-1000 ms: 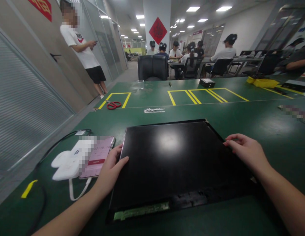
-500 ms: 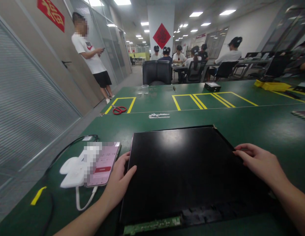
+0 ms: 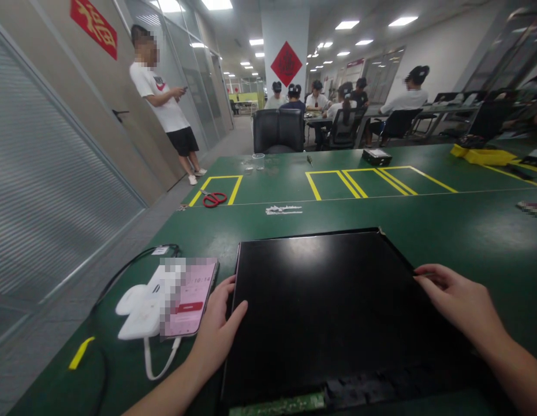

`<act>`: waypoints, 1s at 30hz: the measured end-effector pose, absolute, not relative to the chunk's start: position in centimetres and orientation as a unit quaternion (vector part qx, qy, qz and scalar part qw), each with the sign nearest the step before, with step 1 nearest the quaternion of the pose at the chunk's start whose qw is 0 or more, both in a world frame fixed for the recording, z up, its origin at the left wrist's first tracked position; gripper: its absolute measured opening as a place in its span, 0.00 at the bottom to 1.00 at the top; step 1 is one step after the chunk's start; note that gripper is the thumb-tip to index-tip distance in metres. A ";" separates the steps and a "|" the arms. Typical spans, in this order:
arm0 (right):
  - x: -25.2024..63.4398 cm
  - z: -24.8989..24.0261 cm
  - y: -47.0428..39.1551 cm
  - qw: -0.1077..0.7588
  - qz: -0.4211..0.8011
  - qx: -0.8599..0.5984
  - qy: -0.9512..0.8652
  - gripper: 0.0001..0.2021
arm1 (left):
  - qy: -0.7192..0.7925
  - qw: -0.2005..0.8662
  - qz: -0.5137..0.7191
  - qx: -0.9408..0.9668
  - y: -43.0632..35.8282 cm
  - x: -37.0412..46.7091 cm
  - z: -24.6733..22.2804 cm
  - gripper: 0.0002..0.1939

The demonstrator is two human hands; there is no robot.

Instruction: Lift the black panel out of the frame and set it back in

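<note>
A large black flat panel (image 3: 329, 306) lies on the green table (image 3: 199, 237) in front of me. Its near edge shows a green circuit board strip (image 3: 281, 404). My left hand (image 3: 220, 323) grips the panel's left edge, thumb on top and fingers at the side. At the right edge, my right hand (image 3: 459, 300) holds the panel between thumb and fingertips; part of those fingers is hidden. Just left of my left hand lies a phone (image 3: 193, 297) with a pink screen, beside a white device (image 3: 141, 320) with a white cable.
Red-handled scissors (image 3: 215, 200), white scraps (image 3: 283, 210), a clear cup (image 3: 258, 162), a black box (image 3: 376, 156) and yellow trays (image 3: 485, 155) lie farther back. A black cable runs along the left. One person stands at left; several sit behind.
The view has shifted slightly, so the panel, the phone and the table items appear a little lower and farther right. Both hands keep their places at the panel's edges.
</note>
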State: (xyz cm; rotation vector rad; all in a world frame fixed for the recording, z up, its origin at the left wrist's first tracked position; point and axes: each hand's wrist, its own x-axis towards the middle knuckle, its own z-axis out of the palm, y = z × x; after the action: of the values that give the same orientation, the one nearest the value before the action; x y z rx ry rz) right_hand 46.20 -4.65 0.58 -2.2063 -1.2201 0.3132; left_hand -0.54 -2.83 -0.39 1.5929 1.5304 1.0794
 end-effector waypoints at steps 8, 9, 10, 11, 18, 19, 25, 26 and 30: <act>47.4 0.7 -4.1 0.280 0.155 -0.819 -0.476 0.21 | 0.604 0.249 0.358 0.667 -2.4 -1.4 -1.9 0.19; 47.4 0.8 -4.1 0.277 0.154 -0.818 -0.480 0.21 | 0.603 0.245 0.353 0.672 -2.4 -1.4 -2.0 0.19; 47.4 0.7 -4.1 0.269 0.152 -0.817 -0.487 0.20 | 0.603 0.243 0.346 0.677 -2.3 -1.5 -2.0 0.19; 47.5 0.7 -4.1 0.260 0.146 -0.816 -0.495 0.20 | 0.602 0.241 0.340 0.681 -2.2 -1.5 -2.0 0.20; 47.8 0.0 -3.9 0.234 0.082 -0.790 -0.561 0.16 | 0.607 0.230 0.312 0.694 -1.5 -1.7 -2.0 0.24; 47.7 0.1 -3.9 0.234 0.082 -0.790 -0.561 0.15 | 0.607 0.229 0.311 0.695 -1.5 -1.6 -2.0 0.24; 47.5 0.6 -4.1 0.236 0.116 -0.796 -0.545 0.14 | 0.601 0.237 0.319 0.694 -1.4 -1.7 -2.0 0.26; 47.5 0.6 -4.1 0.237 0.116 -0.795 -0.545 0.14 | 0.599 0.242 0.320 0.693 -1.4 -1.8 -2.0 0.27; 47.9 0.3 -3.9 0.237 0.112 -0.796 -0.546 0.14 | 0.592 0.259 0.330 0.688 -1.4 -2.0 -2.0 0.28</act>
State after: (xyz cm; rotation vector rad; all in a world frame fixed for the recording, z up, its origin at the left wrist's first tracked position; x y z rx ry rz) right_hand 47.91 -3.88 0.29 -2.1811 -1.4982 0.3082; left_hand -2.00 -1.42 -1.97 1.8637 1.6040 0.8947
